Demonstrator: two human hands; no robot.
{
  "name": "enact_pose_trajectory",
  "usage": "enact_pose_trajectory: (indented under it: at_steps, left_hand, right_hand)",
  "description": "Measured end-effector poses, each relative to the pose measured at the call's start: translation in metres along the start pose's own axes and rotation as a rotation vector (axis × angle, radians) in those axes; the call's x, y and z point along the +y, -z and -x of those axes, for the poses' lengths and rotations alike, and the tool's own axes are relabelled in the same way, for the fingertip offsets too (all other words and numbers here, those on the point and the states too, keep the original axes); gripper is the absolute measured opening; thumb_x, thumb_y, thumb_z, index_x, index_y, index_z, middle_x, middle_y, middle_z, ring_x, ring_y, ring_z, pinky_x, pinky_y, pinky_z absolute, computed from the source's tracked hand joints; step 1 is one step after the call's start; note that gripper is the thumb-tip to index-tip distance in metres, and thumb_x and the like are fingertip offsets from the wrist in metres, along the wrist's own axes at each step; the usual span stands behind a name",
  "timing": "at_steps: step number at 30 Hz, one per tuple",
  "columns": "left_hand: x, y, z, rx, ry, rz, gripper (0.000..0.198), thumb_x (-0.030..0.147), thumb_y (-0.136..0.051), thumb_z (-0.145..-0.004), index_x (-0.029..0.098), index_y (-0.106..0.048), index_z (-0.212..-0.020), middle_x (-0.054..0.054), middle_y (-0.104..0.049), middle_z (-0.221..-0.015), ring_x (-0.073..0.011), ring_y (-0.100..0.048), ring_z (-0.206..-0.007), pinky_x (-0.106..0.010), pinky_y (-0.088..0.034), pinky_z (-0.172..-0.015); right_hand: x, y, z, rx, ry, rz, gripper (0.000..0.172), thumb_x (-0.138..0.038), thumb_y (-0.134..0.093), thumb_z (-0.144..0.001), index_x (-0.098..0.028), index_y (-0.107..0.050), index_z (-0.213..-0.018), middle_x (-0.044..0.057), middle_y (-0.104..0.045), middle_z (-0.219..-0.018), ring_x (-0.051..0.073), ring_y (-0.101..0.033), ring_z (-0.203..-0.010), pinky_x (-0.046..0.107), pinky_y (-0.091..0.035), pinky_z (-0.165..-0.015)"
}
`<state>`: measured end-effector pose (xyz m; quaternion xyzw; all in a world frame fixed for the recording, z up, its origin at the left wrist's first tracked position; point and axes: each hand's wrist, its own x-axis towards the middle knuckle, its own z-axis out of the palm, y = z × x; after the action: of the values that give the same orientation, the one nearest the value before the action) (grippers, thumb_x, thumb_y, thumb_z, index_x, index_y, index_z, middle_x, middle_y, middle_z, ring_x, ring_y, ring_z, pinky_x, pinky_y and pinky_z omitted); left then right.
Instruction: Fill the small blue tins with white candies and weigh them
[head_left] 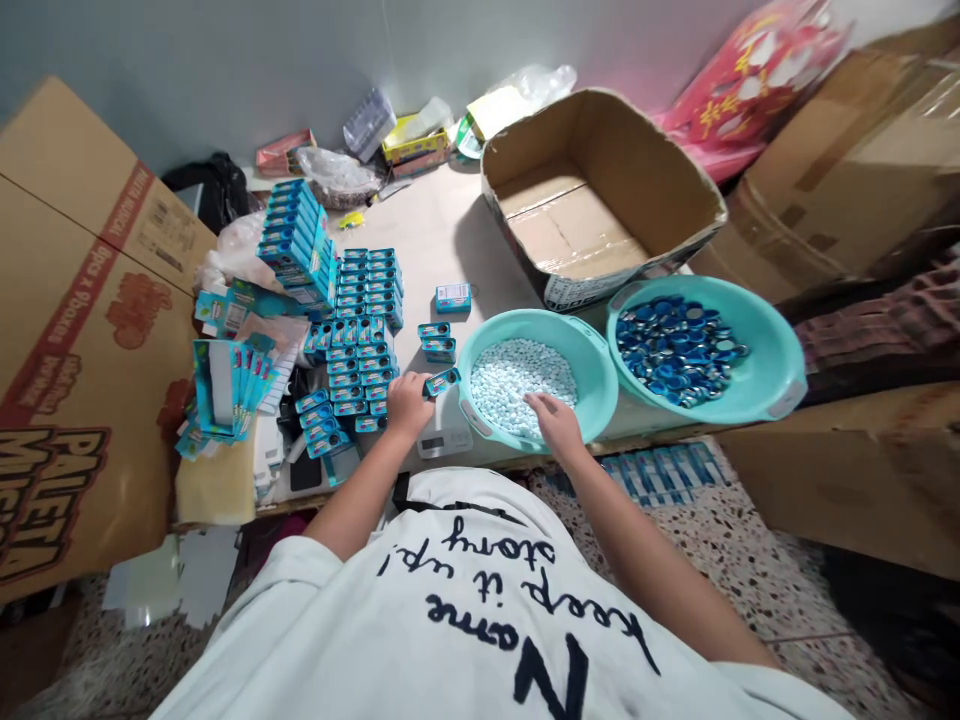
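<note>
My left hand (410,404) grips a small blue box (442,382) with a dark opening on top, tilted beside the rim of a turquoise basin (598,360). In that basin lies a heap of small pale pellets (517,375). Over the pellets, my right hand (553,418) has its fingers pinched together; whatever is between them is too small to make out. Two small boxes (437,342) stand just behind my left hand, and another box (453,298) lies farther back. Rows of similar blue boxes (352,370) are packed to the left. A white scale (444,441) sits below the held box.
To the right, a second turquoise basin (769,360) holds blue and silvery round pieces (675,345). An open cardboard box (600,215) stands behind the basins. Stacked blue cartons (296,245) and flattened packaging (225,385) occupy the left. A large carton (82,350) borders the table.
</note>
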<state>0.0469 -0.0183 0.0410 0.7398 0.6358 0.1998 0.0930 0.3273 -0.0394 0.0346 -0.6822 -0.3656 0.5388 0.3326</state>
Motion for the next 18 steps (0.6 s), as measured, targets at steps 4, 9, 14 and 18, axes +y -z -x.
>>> enact_pose_trajectory:
  at_steps: [4,9,14,18]
  left_hand:
    - [0.025,0.022,0.004,0.019,-0.277,-0.007,0.042,0.012,-0.061,-0.087,0.023,-0.069,-0.126,-0.009,-0.066,-0.096,-0.027,-0.06,-0.099,-0.042,-0.053,-0.091]
    - [0.058,0.031,0.003,-0.011,-0.599,-0.003,0.039,0.012,-0.055,-0.094,0.031,-0.071,-0.124,-0.007,-0.067,-0.102,-0.0215,-0.059,-0.1,-0.037,-0.053,-0.095]
    - [0.065,0.035,0.001,0.019,-0.638,-0.029,0.041,0.012,-0.055,-0.095,0.033,-0.07,-0.127,-0.008,-0.067,-0.103,-0.0204,-0.06,-0.097,-0.037,-0.053,-0.096]
    - [0.059,0.039,0.002,0.057,-0.522,-0.037,0.042,0.01,-0.057,-0.091,0.03,-0.072,-0.124,-0.008,-0.067,-0.104,-0.0233,-0.059,-0.101,-0.038,-0.054,-0.094]
  right_hand:
    - [-0.021,-0.029,-0.002,-0.148,-0.036,-0.517,0.056,-0.064,-0.027,-0.098,-0.027,-0.067,-0.111,0.009,-0.07,-0.129,0.026,-0.065,-0.12,0.046,-0.054,-0.099]
    - [-0.037,-0.065,0.0,-0.33,-0.117,-0.827,0.056,-0.048,-0.02,-0.104,-0.018,-0.066,-0.115,0.014,-0.075,-0.109,0.026,-0.07,-0.104,0.046,-0.062,-0.084]
    - [-0.035,-0.075,0.0,-0.328,-0.11,-0.839,0.05,-0.038,-0.021,-0.105,-0.017,-0.066,-0.113,0.013,-0.076,-0.1,0.024,-0.072,-0.095,0.04,-0.063,-0.08]
    - [-0.028,-0.076,-0.003,-0.234,-0.079,-0.676,0.052,-0.049,-0.023,-0.103,-0.02,-0.066,-0.113,0.014,-0.073,-0.11,0.025,-0.07,-0.106,0.042,-0.06,-0.091]
